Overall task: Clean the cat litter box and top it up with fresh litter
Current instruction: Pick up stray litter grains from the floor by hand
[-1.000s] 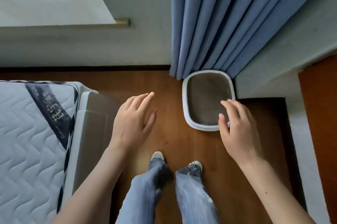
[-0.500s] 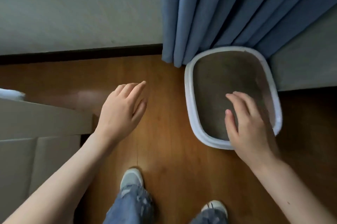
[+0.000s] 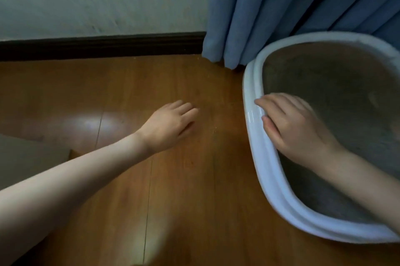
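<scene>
I see the litter box (image 3: 252,127), a white-rimmed tray of grey litter, filling the right of the frame; its long axis runs from upper centre toward the lower right corner. My right hand (image 3: 296,129) reaches over its left rim, fingers (image 3: 263,102) curled onto that rim. My left hand (image 3: 167,126), fingers together and relaxed, hovers over the wooden floor (image 3: 108,96) at frame centre, well left of the box. Blue curtain (image 3: 270,10) hangs above.

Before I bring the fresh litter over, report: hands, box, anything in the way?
Right hand on litter box rim, fingers curled over it. Left hand open above floor, empty. Curtain hangs against box's far side.
</scene>
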`<act>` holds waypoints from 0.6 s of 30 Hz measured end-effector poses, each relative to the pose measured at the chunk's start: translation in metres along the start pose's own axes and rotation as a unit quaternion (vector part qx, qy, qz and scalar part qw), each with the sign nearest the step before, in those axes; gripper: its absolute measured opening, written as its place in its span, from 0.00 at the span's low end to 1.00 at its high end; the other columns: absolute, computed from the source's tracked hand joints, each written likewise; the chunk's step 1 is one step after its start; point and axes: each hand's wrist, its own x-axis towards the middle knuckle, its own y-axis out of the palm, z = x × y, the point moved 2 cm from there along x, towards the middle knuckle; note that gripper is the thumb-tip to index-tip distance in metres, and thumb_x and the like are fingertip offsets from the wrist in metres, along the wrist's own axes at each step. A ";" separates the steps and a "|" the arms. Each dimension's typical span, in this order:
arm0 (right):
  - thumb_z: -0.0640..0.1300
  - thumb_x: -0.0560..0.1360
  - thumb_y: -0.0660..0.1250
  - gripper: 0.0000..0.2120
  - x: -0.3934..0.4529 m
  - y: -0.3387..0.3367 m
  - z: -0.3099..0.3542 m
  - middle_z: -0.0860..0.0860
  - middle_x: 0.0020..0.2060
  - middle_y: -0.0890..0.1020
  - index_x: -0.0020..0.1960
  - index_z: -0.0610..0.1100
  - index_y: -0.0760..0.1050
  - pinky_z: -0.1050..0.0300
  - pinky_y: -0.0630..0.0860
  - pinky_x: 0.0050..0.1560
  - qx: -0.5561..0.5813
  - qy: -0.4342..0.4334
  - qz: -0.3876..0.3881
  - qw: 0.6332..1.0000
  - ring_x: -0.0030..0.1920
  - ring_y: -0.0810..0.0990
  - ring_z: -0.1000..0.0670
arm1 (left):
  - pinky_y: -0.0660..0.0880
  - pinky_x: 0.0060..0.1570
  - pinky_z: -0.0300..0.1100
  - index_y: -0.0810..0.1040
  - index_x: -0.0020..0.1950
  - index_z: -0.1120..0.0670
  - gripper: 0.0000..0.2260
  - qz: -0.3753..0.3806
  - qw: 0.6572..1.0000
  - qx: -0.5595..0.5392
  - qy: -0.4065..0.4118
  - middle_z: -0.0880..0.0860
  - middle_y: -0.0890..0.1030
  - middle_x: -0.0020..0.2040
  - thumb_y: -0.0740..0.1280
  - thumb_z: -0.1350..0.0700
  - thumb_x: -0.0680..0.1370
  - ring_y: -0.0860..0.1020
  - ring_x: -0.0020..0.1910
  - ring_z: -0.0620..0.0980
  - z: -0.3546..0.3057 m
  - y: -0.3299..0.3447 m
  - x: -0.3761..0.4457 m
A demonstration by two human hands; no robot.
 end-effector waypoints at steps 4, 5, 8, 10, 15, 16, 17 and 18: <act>0.41 0.77 0.60 0.17 0.032 0.006 -0.011 0.40 0.58 0.79 0.64 0.37 0.74 0.43 0.75 0.60 -0.046 -0.037 -0.005 0.998 0.58 0.78 0.40 | 0.69 0.41 0.40 0.78 0.49 0.56 0.08 0.025 0.998 -0.002 0.053 0.53 0.77 0.46 0.60 0.56 0.79 0.75 0.43 0.52 0.017 0.013 0.034; 0.41 0.76 0.61 0.17 0.037 0.007 -0.009 0.40 0.57 0.79 0.64 0.38 0.74 0.43 0.75 0.59 -0.055 -0.048 -0.008 0.997 0.58 0.78 0.40 | 0.65 0.42 0.38 0.78 0.50 0.55 0.08 0.032 0.998 -0.012 0.060 0.52 0.77 0.47 0.60 0.56 0.79 0.75 0.45 0.51 0.018 0.016 0.042; 0.40 0.75 0.63 0.16 0.041 0.009 0.002 0.42 0.54 0.79 0.62 0.38 0.75 0.44 0.76 0.56 -0.064 -0.075 -0.008 0.995 0.55 0.78 0.42 | 0.64 0.45 0.37 0.78 0.55 0.54 0.08 0.053 0.995 -0.054 0.062 0.50 0.75 0.49 0.61 0.56 0.80 0.73 0.49 0.48 0.015 0.027 0.060; 0.40 0.77 0.61 0.14 0.037 0.009 0.015 0.44 0.51 0.79 0.62 0.40 0.74 0.47 0.77 0.50 0.005 -0.068 0.004 0.998 0.51 0.78 0.45 | 0.68 0.46 0.40 0.78 0.56 0.54 0.07 0.077 0.992 -0.076 0.063 0.48 0.73 0.49 0.64 0.57 0.80 0.74 0.50 0.49 0.008 0.038 0.061; 0.42 0.81 0.58 0.12 0.018 0.036 0.056 0.54 0.44 0.80 0.61 0.48 0.75 0.67 0.73 0.41 0.370 0.141 0.005 0.918 0.42 0.77 0.59 | 0.75 0.51 0.48 0.78 0.57 0.53 0.08 0.100 0.988 -0.098 0.059 0.52 0.77 0.56 0.66 0.57 0.79 0.75 0.55 0.51 0.005 0.058 0.047; 0.41 0.81 0.58 0.11 0.012 0.049 0.066 0.53 0.43 0.81 0.58 0.48 0.77 0.66 0.75 0.42 0.443 0.199 -0.012 0.874 0.43 0.79 0.58 | 0.75 0.49 0.47 0.78 0.56 0.54 0.07 0.095 0.989 -0.096 0.059 0.52 0.77 0.55 0.66 0.57 0.79 0.76 0.53 0.52 0.008 0.061 0.046; 0.40 0.81 0.58 0.11 0.005 0.063 0.076 0.51 0.42 0.82 0.55 0.47 0.78 0.62 0.77 0.42 0.516 0.258 -0.032 0.816 0.42 0.81 0.56 | 0.75 0.48 0.47 0.78 0.56 0.54 0.07 0.092 0.990 -0.091 0.061 0.53 0.77 0.54 0.66 0.58 0.79 0.76 0.53 0.52 0.011 0.064 0.045; 0.38 0.81 0.57 0.11 -0.002 0.077 0.087 0.48 0.41 0.83 0.52 0.45 0.79 0.59 0.77 0.40 0.584 0.315 -0.050 0.747 0.40 0.81 0.52 | 0.75 0.48 0.47 0.78 0.58 0.55 0.08 0.091 0.990 -0.086 0.061 0.53 0.77 0.54 0.66 0.58 0.79 0.76 0.53 0.52 0.014 0.067 0.044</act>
